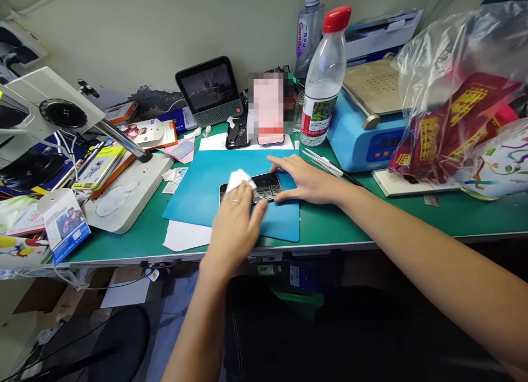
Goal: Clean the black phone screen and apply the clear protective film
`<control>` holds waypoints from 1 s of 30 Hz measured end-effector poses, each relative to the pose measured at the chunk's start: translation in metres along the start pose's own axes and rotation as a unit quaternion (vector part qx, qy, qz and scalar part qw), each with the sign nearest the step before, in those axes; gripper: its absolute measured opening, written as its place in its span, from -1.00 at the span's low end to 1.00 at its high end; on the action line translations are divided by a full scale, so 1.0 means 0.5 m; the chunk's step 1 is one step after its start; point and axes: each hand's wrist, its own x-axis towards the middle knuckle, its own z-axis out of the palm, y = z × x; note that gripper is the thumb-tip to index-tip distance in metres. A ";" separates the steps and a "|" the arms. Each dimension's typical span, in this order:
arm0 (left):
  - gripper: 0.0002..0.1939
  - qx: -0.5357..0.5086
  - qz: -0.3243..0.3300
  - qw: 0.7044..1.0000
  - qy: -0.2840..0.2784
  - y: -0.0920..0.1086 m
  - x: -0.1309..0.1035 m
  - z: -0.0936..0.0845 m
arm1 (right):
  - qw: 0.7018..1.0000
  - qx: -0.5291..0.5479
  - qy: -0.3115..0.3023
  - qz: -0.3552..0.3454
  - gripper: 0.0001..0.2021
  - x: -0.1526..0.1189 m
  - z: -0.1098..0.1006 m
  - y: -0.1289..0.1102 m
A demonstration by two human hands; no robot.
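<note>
A black smartphone (267,187) lies flat on a blue mat (198,187), and its surface shows reflections. My left hand (238,220) presses a folded white wipe (240,178) onto the phone's left part; the fingers are closed on the wipe and partly cover the phone. At the phone's right end, my right hand (303,178) braces it, the thumb at the near corner and the other fingers reaching past the far edge. A white paper sheet (185,236) sticks out under the mat's near left side.
Behind the mat are a black phone part (238,133), a pink-screened phone (269,107), a display (210,90) and a red-capped bottle (322,90). Tweezers (324,162) lie right, near a blue heating device (358,134). A microscope stand (127,189) and boxes crowd the left.
</note>
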 end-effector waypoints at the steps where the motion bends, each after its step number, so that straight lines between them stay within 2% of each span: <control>1: -0.29 -0.009 0.022 1.000 -0.005 0.030 0.005 0.009 | 1.000 -0.001 0.000 -0.008 -0.07 -0.001 0.000 0.002; 3: -0.24 -0.014 0.049 0.999 -0.012 0.077 0.015 0.020 | 1.000 -0.008 0.001 -0.018 -0.14 -0.001 0.000 0.006; 5: -0.22 -0.014 0.059 0.998 -0.015 0.092 0.019 0.021 | 1.000 -0.019 -0.001 -0.020 -0.18 0.000 0.000 0.008; 7: -0.26 -0.011 0.063 0.998 -0.019 0.068 0.014 0.012 | 0.999 -0.027 -0.005 -0.019 -0.16 0.002 -0.001 0.006; 12: -0.33 0.033 -0.004 0.999 -0.018 -0.048 -0.021 -0.026 | 1.000 -0.022 -0.015 0.004 -0.05 0.003 -0.006 -0.006; 14: -0.31 0.058 -0.018 0.998 -0.022 -0.063 -0.030 -0.030 | 1.000 -0.020 -0.017 0.013 -0.04 0.003 -0.007 -0.010; 18: -0.21 0.060 0.013 0.998 -0.007 -0.026 -0.024 -0.011 | 0.999 -0.033 -0.007 0.008 -0.01 0.004 -0.003 -0.014; 21: -0.28 0.007 0.095 0.995 -0.021 0.008 0.004 0.000 | 0.999 -0.047 0.002 0.003 -0.02 0.002 -0.001 -0.016; 23: -0.36 -0.025 0.149 0.988 -0.041 0.010 0.025 -0.001 | 0.999 -0.047 0.000 0.005 -0.08 -0.001 -0.001 -0.018; 26: -0.40 -0.037 0.184 0.980 -0.059 -0.027 0.040 -0.011 | 0.999 -0.038 -0.007 0.024 0.00 -0.006 -0.003 -0.024; 28: -0.39 -0.019 0.161 0.986 -0.050 -0.070 0.031 -0.020 | 0.999 -0.032 -0.012 0.038 0.08 -0.007 -0.006 -0.029; 30: -0.39 0.011 0.107 0.994 -0.032 -0.110 0.009 -0.026 | 0.998 -0.027 -0.022 0.056 0.11 -0.007 -0.010 -0.033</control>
